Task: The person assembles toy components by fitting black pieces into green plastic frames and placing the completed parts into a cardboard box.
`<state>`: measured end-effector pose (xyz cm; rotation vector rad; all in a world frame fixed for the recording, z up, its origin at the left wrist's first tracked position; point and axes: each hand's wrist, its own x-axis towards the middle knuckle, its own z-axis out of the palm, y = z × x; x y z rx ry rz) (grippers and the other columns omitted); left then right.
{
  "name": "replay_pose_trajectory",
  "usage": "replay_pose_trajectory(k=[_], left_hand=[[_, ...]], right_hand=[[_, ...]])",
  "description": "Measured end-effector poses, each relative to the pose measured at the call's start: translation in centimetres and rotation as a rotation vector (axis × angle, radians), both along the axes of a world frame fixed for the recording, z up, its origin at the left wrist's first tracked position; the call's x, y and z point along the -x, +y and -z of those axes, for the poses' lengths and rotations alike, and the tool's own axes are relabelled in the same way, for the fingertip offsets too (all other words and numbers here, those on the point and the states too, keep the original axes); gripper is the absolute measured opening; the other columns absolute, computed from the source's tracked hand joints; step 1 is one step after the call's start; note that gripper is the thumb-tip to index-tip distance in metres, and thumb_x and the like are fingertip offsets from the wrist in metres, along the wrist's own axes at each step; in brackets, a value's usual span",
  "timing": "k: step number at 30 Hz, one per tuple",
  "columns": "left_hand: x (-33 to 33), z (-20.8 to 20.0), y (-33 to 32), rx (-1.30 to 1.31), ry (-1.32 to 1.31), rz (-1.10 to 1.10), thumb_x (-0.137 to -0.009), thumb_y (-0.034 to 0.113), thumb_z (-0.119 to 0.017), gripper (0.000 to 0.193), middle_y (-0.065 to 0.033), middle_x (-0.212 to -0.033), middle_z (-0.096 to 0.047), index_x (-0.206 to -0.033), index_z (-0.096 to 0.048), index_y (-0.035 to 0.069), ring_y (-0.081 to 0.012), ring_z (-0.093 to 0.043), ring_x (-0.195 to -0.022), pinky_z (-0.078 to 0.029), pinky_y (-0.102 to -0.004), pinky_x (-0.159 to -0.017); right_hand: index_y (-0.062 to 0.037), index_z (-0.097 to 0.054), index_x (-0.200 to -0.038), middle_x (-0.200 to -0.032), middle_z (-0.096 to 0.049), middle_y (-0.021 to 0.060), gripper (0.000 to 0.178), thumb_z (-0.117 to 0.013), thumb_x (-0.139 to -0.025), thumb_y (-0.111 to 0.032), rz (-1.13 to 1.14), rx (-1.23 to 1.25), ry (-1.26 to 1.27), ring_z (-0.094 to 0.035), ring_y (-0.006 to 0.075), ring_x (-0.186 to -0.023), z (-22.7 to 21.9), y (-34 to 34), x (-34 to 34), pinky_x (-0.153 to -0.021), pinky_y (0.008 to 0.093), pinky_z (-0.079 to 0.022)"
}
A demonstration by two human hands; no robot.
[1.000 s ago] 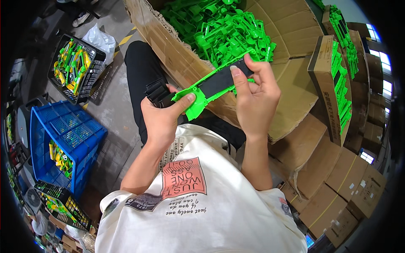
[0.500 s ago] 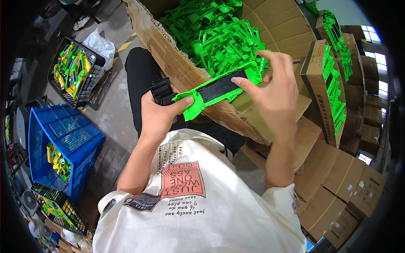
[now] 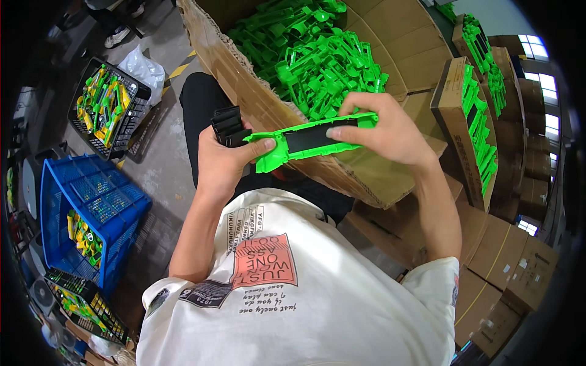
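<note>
A long green plastic shell (image 3: 270,160) with a flat black panel (image 3: 306,139) set in its middle lies across both hands, above my lap. My left hand (image 3: 220,163) is closed on the shell's left end, thumb on top. Its fingers also clasp a stack of black plastic pieces (image 3: 228,127) beside the shell. My right hand (image 3: 390,129) grips the shell's right end, its thumb pressing on the black panel and its fingers behind the far edge.
Just ahead, a large cardboard box (image 3: 244,82) holds a heap of green plastic parts (image 3: 329,67). More cartons of green parts (image 3: 479,134) stand at the right. On the left are a black crate (image 3: 139,97) of green-yellow parts and a tilted blue crate (image 3: 113,210).
My right hand has come down onto the shell's right end and taken hold of it. The shell has turned closer to level.
</note>
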<state>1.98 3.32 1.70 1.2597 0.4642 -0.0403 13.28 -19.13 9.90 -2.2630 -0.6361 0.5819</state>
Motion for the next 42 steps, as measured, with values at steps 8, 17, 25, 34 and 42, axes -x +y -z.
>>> replay_pose_trajectory(k=[8,17,25,34,42], left_hand=[[-0.2,-1.9,1.0,0.101,-0.018,-0.021,-0.066,-0.007,-0.078,0.032,-0.0014,-0.071,-0.058,-0.083,-0.054,0.006,-0.01,-0.058,-0.059,-0.047,-0.0237,-0.054],[-0.2,-2.6,1.3,0.153,-0.017,0.038,-0.068,0.001,-0.071,0.034,-0.0003,-0.076,-0.054,-0.092,-0.048,0.008,-0.0101,-0.057,-0.065,-0.047,-0.0235,-0.06],[-0.1,-2.2,1.2,0.167,-0.042,0.062,-0.069,0.005,-0.072,0.034,0.0,-0.079,-0.054,-0.093,-0.049,0.008,-0.0107,-0.056,-0.068,-0.047,-0.024,-0.062],[0.0,-2.1,0.1,-0.156,-0.022,-0.086,-0.065,-0.006,-0.079,0.031,0.001,-0.073,-0.057,-0.085,-0.057,0.004,-0.0086,-0.056,-0.062,-0.046,-0.0222,-0.058],[0.3,-1.4,0.3,-0.096,-0.063,-0.123,-0.065,-0.007,-0.078,0.032,-0.0008,-0.077,-0.057,-0.085,-0.056,0.005,-0.0097,-0.056,-0.064,-0.046,-0.023,-0.06]], right_hand=[[-0.0013,-0.061,-0.082,-0.064,-0.053,-0.0015,0.02,-0.07,-0.083,-0.02,-0.037,-0.046,0.201,-0.048,0.0058,-0.06,-2.2,-0.5,1.7,-0.05,0.025,-0.037],[-0.0004,-0.064,-0.09,-0.062,-0.056,0.0014,0.033,-0.056,-0.092,-0.032,0.114,-0.255,0.597,-0.05,0.0068,-0.05,-3.0,-1.9,3.2,-0.045,0.0219,-0.039],[0.0018,-0.067,-0.093,-0.058,-0.059,0.0043,0.042,-0.053,-0.092,-0.038,0.129,-0.334,0.52,-0.056,0.0103,-0.048,-4.6,-1.6,4.0,-0.044,0.0236,-0.042],[0.0025,-0.068,-0.088,-0.057,-0.059,0.0135,0.029,-0.075,-0.079,-0.024,0.114,-0.004,0.153,-0.056,0.0174,-0.05,-0.9,-1.5,4.3,-0.051,0.0324,-0.044],[0.0014,-0.066,-0.089,-0.05,-0.054,0.0063,0.021,-0.069,-0.084,-0.019,0.083,-0.242,0.298,-0.048,0.0086,-0.041,1.6,-2.2,4.3,-0.039,0.027,-0.034]])
